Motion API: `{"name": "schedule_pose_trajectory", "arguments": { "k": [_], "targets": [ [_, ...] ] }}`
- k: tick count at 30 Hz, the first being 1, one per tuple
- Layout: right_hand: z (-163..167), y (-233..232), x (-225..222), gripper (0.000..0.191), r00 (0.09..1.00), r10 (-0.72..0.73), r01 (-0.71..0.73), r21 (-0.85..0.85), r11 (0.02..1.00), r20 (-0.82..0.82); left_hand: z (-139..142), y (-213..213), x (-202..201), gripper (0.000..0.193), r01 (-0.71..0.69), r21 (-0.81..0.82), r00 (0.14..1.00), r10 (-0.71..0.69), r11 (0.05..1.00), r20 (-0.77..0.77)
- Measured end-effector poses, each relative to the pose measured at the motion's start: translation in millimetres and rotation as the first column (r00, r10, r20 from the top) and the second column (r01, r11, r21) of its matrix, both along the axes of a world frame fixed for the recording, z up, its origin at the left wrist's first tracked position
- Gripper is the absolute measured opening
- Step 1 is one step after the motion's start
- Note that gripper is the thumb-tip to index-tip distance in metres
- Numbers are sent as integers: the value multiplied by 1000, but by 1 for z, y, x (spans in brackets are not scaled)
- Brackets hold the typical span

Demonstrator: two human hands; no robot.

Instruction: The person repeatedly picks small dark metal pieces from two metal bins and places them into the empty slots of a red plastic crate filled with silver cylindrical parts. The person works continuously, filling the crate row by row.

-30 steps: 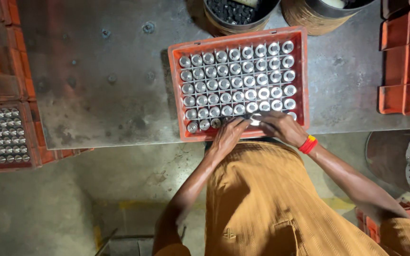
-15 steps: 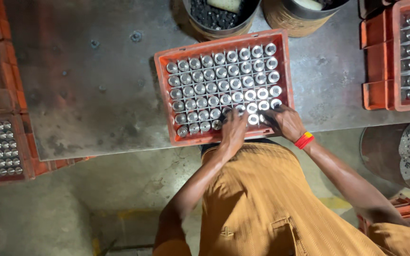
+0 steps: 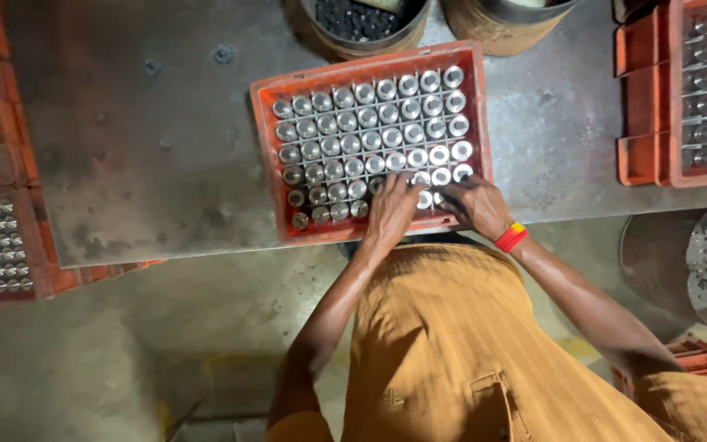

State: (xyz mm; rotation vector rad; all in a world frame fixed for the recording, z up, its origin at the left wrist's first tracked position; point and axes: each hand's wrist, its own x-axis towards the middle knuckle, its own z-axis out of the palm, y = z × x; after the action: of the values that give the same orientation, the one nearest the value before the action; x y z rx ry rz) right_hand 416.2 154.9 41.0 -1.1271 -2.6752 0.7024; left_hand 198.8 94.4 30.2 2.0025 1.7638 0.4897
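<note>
Both hands have slid further in over the orange crate [image 3: 267,147] at the tabletop's near edge; left hand [image 3: 390,211] fingers spread flat on metal cylinders [image 3: 370,131]; right hand [image 3: 478,205] fingers curled, pinching 1; near-right rows filling.

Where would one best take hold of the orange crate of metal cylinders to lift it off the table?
By the orange crate's two short side walls, reached from left and right. The rim stands bare above the metal cylinders, while the near edge is covered by the left hand and right hand.
</note>
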Motion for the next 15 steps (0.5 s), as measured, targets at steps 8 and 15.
{"name": "schedule_pose_trajectory", "arguments": {
  "k": [8, 15],
  "targets": [
    [-10, 4, 2, 25, 994, 39, -36, 33, 999, -97, -42, 26, 2, 18, 393, 27, 893, -374, 919, -252],
    [27, 21, 47, 28, 836, -290, 175, -274, 946, -466, -21, 9, -20, 35, -98, -31, 804, 98, 995, 587]
  ]
}}
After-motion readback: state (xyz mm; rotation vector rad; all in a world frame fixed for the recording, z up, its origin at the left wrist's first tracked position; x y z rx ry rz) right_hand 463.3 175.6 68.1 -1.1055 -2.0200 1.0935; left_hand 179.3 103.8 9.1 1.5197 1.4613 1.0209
